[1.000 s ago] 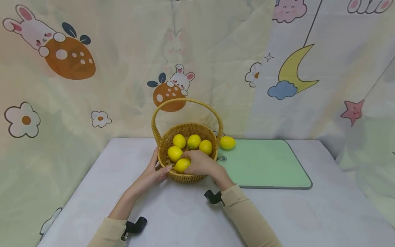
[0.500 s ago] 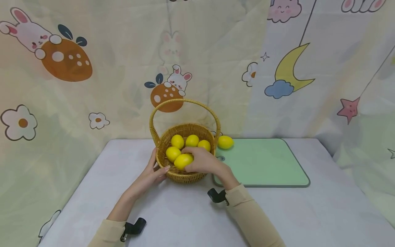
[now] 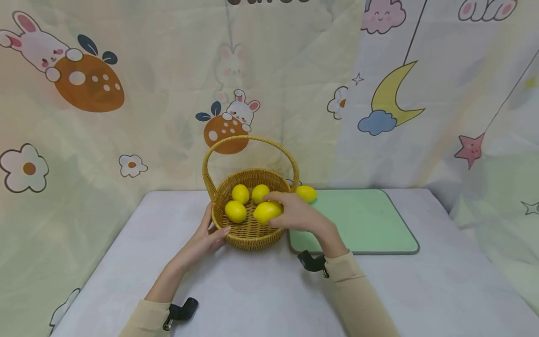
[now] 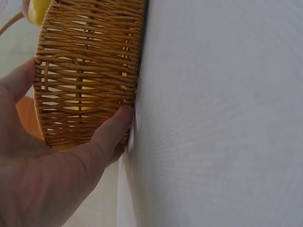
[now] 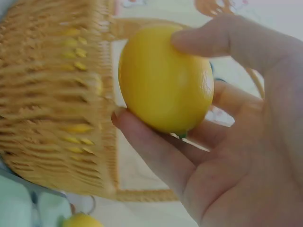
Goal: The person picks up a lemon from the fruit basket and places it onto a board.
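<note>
My right hand [image 3: 299, 213] pinches a yellow lemon [image 3: 267, 212] between thumb and fingers, over the right part of a wicker basket [image 3: 252, 242]. A small green stem end shows on this lemon in the right wrist view, where the hand [image 5: 236, 175] holds it clear of the woven wall. Several more lemons [image 3: 236, 212] lie inside the basket, one partly hidden behind the right hand. On the basket's left side, my left hand [image 3: 206, 238] holds the wall. The left wrist view has that hand's fingers [image 4: 113, 130] spread between rim and base.
A green cutting board [image 3: 358, 224] lies on the white-covered table right of the basket. One lemon [image 3: 306, 194] rests at the board's back left corner. The basket's tall handle [image 3: 252, 138] arches above it. A printed cloth [image 3: 168, 93] hangs behind.
My right hand has lifted the lemon from the basket's front and carried it up and right. The left hand stays on the basket. The head view has shifted slightly.
</note>
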`<state>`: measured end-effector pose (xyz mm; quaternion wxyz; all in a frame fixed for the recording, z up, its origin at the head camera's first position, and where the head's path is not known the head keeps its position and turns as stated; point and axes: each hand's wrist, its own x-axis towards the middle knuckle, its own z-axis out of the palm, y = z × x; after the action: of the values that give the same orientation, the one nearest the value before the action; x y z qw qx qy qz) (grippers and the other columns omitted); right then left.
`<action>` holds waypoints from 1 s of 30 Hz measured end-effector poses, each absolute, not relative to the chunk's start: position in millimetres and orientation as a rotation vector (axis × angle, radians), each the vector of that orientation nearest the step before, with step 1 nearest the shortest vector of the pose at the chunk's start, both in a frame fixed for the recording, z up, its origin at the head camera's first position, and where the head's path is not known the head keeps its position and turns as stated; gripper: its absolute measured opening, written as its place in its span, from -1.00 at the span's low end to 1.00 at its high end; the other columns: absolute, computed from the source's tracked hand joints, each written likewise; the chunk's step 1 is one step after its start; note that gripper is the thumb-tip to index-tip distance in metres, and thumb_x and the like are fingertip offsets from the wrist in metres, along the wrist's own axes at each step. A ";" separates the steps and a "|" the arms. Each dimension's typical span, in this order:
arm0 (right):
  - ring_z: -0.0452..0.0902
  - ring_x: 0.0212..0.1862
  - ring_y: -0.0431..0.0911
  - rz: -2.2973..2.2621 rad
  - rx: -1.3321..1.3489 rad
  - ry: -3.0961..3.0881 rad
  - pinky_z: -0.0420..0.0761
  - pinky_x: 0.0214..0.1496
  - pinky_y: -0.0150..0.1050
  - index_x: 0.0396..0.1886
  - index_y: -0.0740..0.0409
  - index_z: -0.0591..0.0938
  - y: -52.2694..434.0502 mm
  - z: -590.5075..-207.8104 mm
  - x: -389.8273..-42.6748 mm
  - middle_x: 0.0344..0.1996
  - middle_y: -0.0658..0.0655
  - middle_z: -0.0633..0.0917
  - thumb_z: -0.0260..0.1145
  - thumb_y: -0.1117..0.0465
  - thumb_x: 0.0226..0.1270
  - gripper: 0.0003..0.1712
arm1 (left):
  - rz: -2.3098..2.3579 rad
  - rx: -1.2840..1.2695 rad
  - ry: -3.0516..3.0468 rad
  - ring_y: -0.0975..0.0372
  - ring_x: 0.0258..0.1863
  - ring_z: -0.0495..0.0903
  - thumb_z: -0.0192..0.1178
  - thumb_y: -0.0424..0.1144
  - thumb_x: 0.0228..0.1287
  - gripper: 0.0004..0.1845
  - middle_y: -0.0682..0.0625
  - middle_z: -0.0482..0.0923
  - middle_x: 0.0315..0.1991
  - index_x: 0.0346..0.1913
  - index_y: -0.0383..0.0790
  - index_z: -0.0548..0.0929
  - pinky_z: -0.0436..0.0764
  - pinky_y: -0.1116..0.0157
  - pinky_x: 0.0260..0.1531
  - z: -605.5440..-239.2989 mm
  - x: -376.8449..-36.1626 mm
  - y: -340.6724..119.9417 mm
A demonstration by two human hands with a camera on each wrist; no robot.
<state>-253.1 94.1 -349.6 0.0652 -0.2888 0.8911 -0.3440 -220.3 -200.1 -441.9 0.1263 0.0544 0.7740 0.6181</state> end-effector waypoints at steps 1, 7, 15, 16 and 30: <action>0.50 -0.19 -0.09 -1.059 -0.879 2.677 0.54 -0.27 -0.27 0.21 -0.09 0.57 97.5 -347.4 -253.2 -0.05 0.01 0.64 0.35 0.18 0.03 -0.37 | 1.793 0.153 2.257 -0.09 0.62 -0.28 0.18 0.08 0.40 0.05 0.13 -0.63 0.60 0.49 0.52 -0.52 0.41 0.03 0.38 -442.0 -220.1 -200.1; 0.51 -0.17 -0.08 -1.128 -0.912 2.675 0.57 -0.22 -0.24 0.16 -0.09 0.58 119.0 -334.8 -254.3 -0.08 0.01 0.64 0.34 0.20 0.08 -0.45 | 1.822 0.177 2.229 -0.09 0.61 -0.27 0.19 0.09 0.39 0.05 0.13 -0.63 0.60 0.47 0.56 -0.50 0.42 0.03 0.38 -442.6 -221.0 -200.2; 0.51 -0.07 0.00 -1.231 -0.797 2.685 0.57 -0.10 -0.16 0.23 -0.08 0.56 152.6 -325.7 -256.4 0.02 0.03 0.63 0.35 0.19 0.15 -0.43 | 1.817 0.171 2.226 -0.09 0.62 -0.27 0.18 0.08 0.40 0.06 0.11 -0.64 0.60 0.47 0.55 -0.52 0.42 0.03 0.38 -442.8 -220.9 -200.3; 0.50 -0.06 0.00 -1.231 -0.779 2.696 0.57 -0.08 -0.16 0.22 -0.09 0.55 156.5 -325.2 -257.1 0.02 0.03 0.63 0.35 0.18 0.17 -0.44 | 1.815 0.166 2.228 -0.09 0.62 -0.27 0.19 0.08 0.39 0.07 0.11 -0.64 0.60 0.47 0.54 -0.53 0.42 0.04 0.38 -442.9 -220.9 -200.4; 0.49 -0.07 0.03 -1.161 -0.631 2.860 0.52 -0.07 -0.16 0.18 0.02 0.55 186.6 -346.5 -279.8 0.08 0.10 0.63 0.37 0.19 0.17 -0.47 | 1.804 0.159 2.240 -0.08 0.62 -0.26 0.19 0.08 0.39 0.07 0.09 -0.63 0.60 0.48 0.52 -0.54 0.43 0.05 0.37 -443.8 -221.2 -201.1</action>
<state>-279.8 186.6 -346.5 -0.0043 -0.2004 0.9078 -0.3685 -221.2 -201.1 -443.8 0.1304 0.0548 0.7710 0.6209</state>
